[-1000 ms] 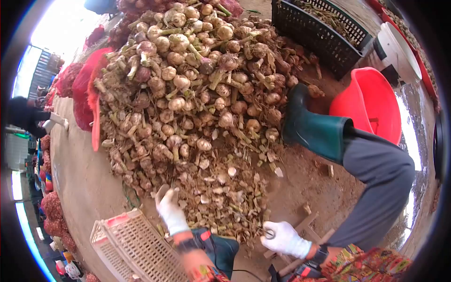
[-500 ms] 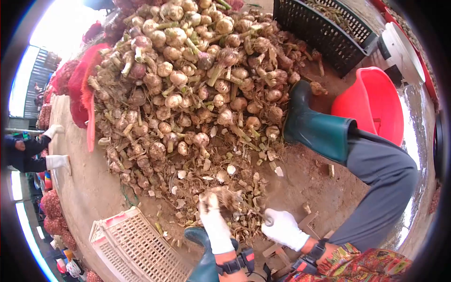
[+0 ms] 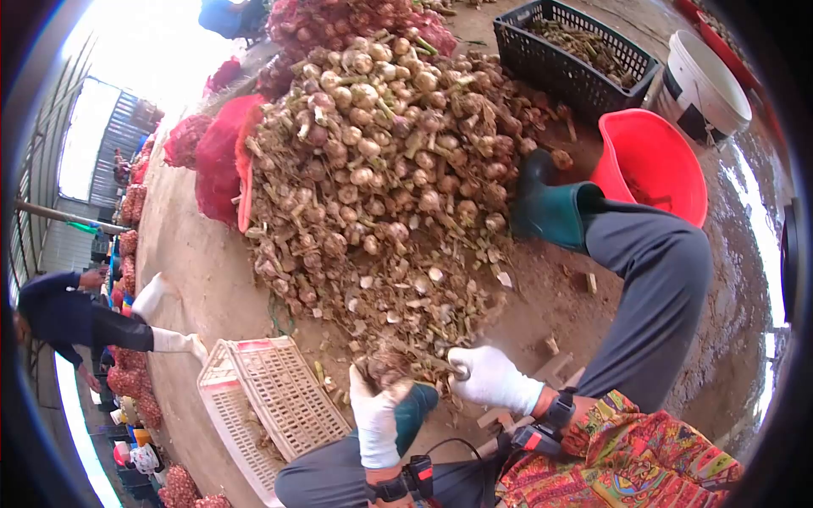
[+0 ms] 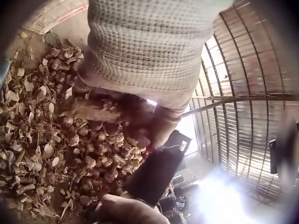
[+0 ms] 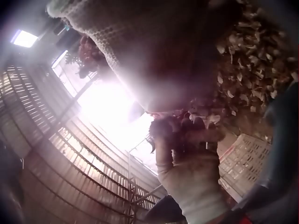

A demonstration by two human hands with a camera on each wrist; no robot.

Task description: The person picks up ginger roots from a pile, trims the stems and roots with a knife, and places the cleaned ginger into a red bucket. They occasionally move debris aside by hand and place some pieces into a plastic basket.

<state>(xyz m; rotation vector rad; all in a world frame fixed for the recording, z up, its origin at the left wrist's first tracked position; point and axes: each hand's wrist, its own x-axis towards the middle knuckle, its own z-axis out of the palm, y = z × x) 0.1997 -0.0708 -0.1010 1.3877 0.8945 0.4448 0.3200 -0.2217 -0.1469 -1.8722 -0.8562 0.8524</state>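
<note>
My gloved left hand [image 3: 375, 415] grips a dirty garlic bulb [image 3: 387, 366] with its stem turned toward the other hand. The gloved right hand [image 3: 495, 377] holds a knife [image 3: 440, 364], its end right at the garlic stem. In the left wrist view the knife [image 4: 156, 172] shows as a dark flat blade with a small hole at one corner. The right wrist view shows the left hand [image 5: 189, 172] with its fingers curled round the garlic. Beyond both hands spreads a big heap of garlic bulbs [image 3: 364, 169], with cut stems and skins [image 3: 406, 305] at its near edge.
A beige plastic crate [image 3: 284, 389] stands at the left. Right of the heap are a black crate [image 3: 567, 59] of stems, a red tub [image 3: 652, 165] and a white bucket [image 3: 707, 85]. My boot [image 3: 550, 203] borders the heap. A person [image 3: 76, 313] walks at far left.
The left hand has come from the heap's near left edge toward the right hand, now with a garlic bulb. The right hand has lifted the knife to its stem. The head view has shifted.
</note>
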